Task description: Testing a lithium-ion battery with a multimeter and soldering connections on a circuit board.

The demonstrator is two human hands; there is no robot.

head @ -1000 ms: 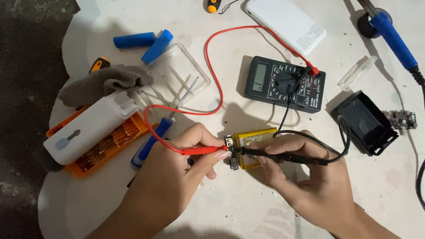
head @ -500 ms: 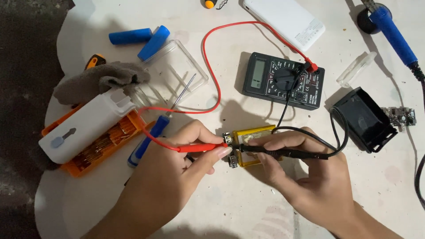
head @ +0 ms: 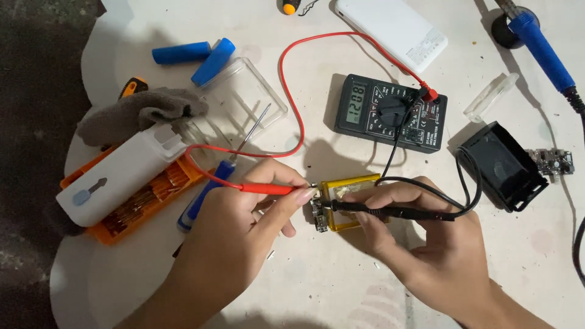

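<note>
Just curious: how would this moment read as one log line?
left hand: holds red probe | right hand: holds black probe | both tips at yellow battery pack | multimeter: on

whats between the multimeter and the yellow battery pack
In the head view, bare white table mostly, crossed by the black lead wire running from the multimeter down toward the yellow battery pack.

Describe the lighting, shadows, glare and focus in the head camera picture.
Head view: bright, even light on the white table; soft shadows fall left of the multimeter and under both hands; its display shows mild sheen; the left hand, right hand and yellow battery pack are sharp; the left edge goes dark.
</note>
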